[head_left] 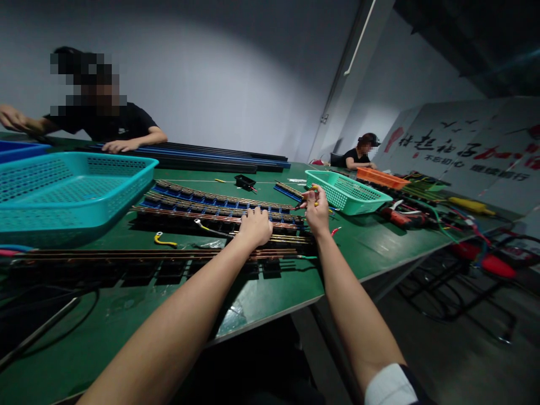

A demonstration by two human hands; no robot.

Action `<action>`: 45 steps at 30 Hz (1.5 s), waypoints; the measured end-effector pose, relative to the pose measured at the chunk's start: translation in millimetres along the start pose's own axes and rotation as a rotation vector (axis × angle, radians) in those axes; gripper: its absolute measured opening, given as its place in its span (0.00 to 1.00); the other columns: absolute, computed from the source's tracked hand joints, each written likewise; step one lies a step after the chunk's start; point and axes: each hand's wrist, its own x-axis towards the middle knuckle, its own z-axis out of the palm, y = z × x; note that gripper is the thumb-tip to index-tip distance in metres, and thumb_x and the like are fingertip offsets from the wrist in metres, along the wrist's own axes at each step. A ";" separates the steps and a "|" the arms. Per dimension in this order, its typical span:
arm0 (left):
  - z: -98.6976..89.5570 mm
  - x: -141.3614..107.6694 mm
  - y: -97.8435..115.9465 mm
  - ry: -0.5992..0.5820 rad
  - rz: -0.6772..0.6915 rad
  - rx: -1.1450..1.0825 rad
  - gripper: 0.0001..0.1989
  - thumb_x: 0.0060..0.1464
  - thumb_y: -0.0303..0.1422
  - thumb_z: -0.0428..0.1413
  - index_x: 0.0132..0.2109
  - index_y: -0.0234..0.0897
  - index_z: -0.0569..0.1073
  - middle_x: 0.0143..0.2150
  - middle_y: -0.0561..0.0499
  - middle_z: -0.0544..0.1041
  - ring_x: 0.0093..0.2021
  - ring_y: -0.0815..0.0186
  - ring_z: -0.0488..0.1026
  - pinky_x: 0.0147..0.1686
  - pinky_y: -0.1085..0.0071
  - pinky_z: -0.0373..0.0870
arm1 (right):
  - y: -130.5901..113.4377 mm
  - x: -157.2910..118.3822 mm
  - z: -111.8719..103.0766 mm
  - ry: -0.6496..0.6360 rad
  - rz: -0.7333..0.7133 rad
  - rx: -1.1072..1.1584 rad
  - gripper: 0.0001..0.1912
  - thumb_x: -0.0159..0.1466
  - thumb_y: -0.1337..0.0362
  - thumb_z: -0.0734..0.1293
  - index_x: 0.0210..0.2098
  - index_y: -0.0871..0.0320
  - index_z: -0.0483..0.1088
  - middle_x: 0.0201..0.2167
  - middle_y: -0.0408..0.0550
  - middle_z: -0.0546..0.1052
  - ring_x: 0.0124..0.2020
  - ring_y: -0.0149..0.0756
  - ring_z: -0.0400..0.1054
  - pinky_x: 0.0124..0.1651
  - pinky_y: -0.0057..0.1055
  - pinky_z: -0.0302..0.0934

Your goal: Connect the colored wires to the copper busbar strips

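My left hand is closed over the right part of a curved rail assembly with copper-coloured rods and black and blue holders. Its fingertips are partly hidden behind the hand. Raised just past the rail's right end, my right hand pinches a thin tool with dark and yellow parts; its exact kind is too small to tell. Close to my left hand lies a dark cable with a ring lug. A short yellow cable with a ring lug rests to its left. Nearer me runs a straight rail assembly.
A turquoise basket stands at left, a mint-green basket beyond my right hand. Red-handled pliers lie at right, near an orange basket. Two people sit across the green table, one by long dark rails.
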 end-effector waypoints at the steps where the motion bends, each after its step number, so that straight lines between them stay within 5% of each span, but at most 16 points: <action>1: 0.1 0.0 0.1 0.001 0.001 0.001 0.21 0.66 0.36 0.42 0.58 0.30 0.68 0.59 0.34 0.69 0.61 0.47 0.65 0.56 0.53 0.67 | 1.0 0.3 -0.4 -0.003 0.010 -0.001 0.33 0.65 0.37 0.60 0.58 0.55 0.62 0.40 0.49 0.76 0.25 0.29 0.70 0.27 0.27 0.65; 8: 0.3 -0.9 0.3 0.013 0.001 0.009 0.20 0.66 0.35 0.43 0.58 0.31 0.69 0.58 0.34 0.70 0.61 0.47 0.65 0.56 0.53 0.67 | -1.7 -1.3 -1.6 -0.029 -0.016 -0.065 0.32 0.66 0.36 0.58 0.54 0.56 0.63 0.34 0.45 0.75 0.23 0.29 0.68 0.24 0.26 0.61; 16: -0.5 -0.6 0.8 0.021 0.005 0.017 0.21 0.66 0.35 0.42 0.58 0.30 0.69 0.58 0.34 0.70 0.61 0.47 0.66 0.56 0.54 0.68 | -15.7 -15.2 -0.1 -0.236 -0.083 -0.231 0.24 0.61 0.42 0.67 0.40 0.57 0.77 0.18 0.38 0.66 0.20 0.28 0.58 0.27 0.27 0.53; 25: 0.4 -0.5 0.2 0.019 0.004 0.008 0.21 0.66 0.36 0.42 0.58 0.30 0.69 0.59 0.34 0.70 0.61 0.47 0.65 0.55 0.53 0.68 | -16.4 -20.6 2.4 -0.396 -0.147 -0.365 0.20 0.60 0.46 0.68 0.38 0.55 0.82 0.16 0.39 0.66 0.19 0.28 0.57 0.26 0.27 0.48; 35: 0.5 -1.0 0.3 0.021 0.003 0.021 0.21 0.66 0.36 0.42 0.58 0.31 0.69 0.58 0.34 0.70 0.61 0.47 0.66 0.55 0.54 0.68 | -19.7 -25.4 0.4 -0.550 -0.244 -0.534 0.15 0.61 0.49 0.69 0.37 0.51 0.83 0.22 0.42 0.77 0.22 0.30 0.63 0.28 0.27 0.48; 45: 0.5 -0.2 0.2 0.017 -0.001 0.010 0.21 0.66 0.36 0.42 0.59 0.32 0.69 0.58 0.34 0.70 0.62 0.47 0.65 0.56 0.54 0.67 | -18.1 -25.1 2.0 -0.526 -0.213 -0.497 0.15 0.60 0.49 0.71 0.37 0.51 0.83 0.18 0.40 0.72 0.21 0.29 0.60 0.28 0.28 0.47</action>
